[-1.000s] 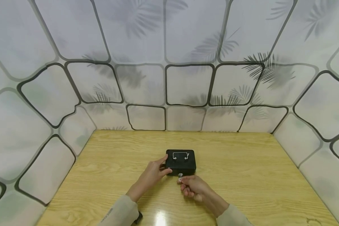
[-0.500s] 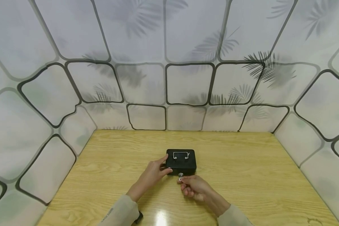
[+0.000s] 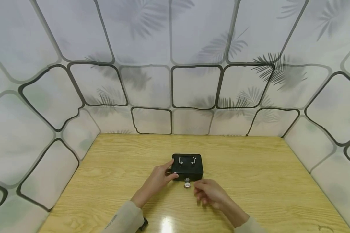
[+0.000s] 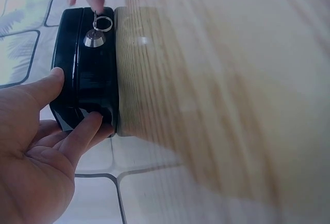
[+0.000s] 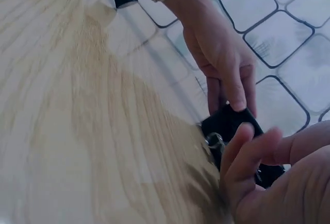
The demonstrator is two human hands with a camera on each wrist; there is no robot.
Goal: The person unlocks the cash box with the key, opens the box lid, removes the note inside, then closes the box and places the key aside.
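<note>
A small black cash box [image 3: 189,171] with a folded wire handle on its lid sits closed on the wooden table. Its round silver lock [image 4: 94,39] faces me, with a key [image 3: 187,184] standing in it and a ring [image 4: 110,24] hanging from the key. My left hand [image 3: 156,181] grips the box's left end, thumb on the near side. To the right of the key, my right hand [image 3: 212,193] holds nothing, its fingers loosely bent and apart from the key. In the right wrist view its fingers [image 5: 247,157] hide part of the box.
The wood-grain table [image 3: 259,181] extends around the box on all sides. Behind it and at both sides stand pale patterned walls [image 3: 192,87] with dark outlines and leaf prints. Something black [image 3: 144,224] sits at my left cuff.
My right hand has let go of the key and moved a little to the right. The key stays in the lock. My left hand and the cash box have not visibly moved.
</note>
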